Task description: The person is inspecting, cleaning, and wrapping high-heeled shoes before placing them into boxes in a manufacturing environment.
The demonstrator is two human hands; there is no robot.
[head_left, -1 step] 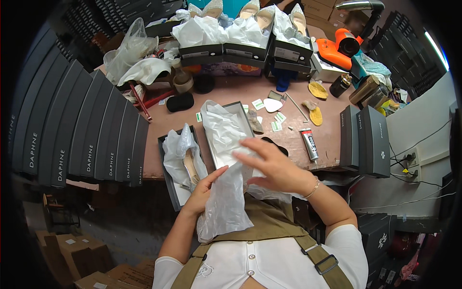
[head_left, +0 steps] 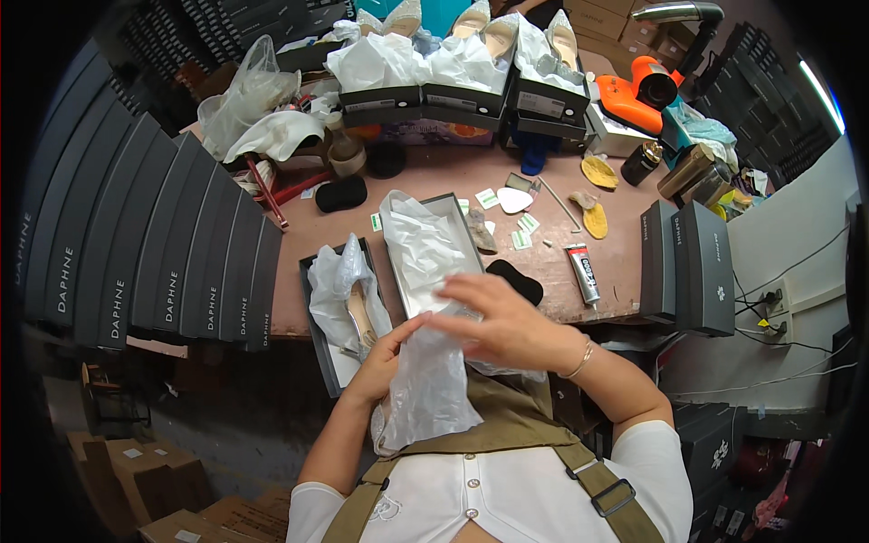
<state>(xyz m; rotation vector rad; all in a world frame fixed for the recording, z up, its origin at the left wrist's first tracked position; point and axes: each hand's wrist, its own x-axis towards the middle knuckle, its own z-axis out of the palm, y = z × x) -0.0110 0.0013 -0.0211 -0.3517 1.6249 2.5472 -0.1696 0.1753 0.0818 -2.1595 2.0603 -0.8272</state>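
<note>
My left hand [head_left: 385, 355] grips a crumpled clear plastic bag [head_left: 427, 394] from the left, in front of my chest. My right hand [head_left: 500, 322] lies across the bag's top with its fingers stretched leftward and blurred, holding the bag's upper edge. Just beyond the hands an open grey shoebox [head_left: 457, 210] lined with white tissue paper stands on the pink-brown table [head_left: 552, 195]. To its left a second open box [head_left: 319, 319] holds a pale high-heeled shoe [head_left: 359, 312] under clear plastic.
Dark shoeboxes [head_left: 136, 253] stand in a row at the left, two more [head_left: 688, 262] at the right. A glue tube [head_left: 584, 271], a black pad [head_left: 518, 279], yellow insoles [head_left: 597, 172] and paper tags lie on the table. Open boxes with shoes [head_left: 453, 63] line the back.
</note>
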